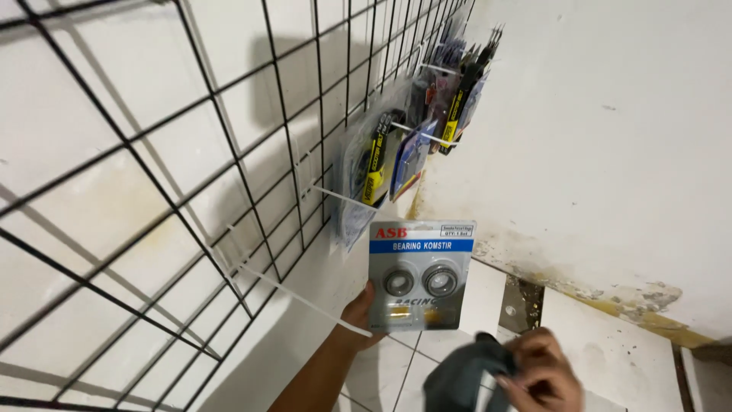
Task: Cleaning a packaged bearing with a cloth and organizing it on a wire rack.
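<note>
Left hand (358, 314) pinches blister pack (420, 275) by its bottom corner, right hand (543, 375) grips dark cloth (467, 374); thin hold, so pack could slip w/ any knock on wire grid (229, 191)

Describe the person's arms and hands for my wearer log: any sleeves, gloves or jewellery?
Both are bare. The left hand and its forearm show no sleeve, glove, watch or ring. The right hand is also ungloved, with no ring visible; its wrist and arm lie outside the picture, so any sleeve there cannot be told.
</note>
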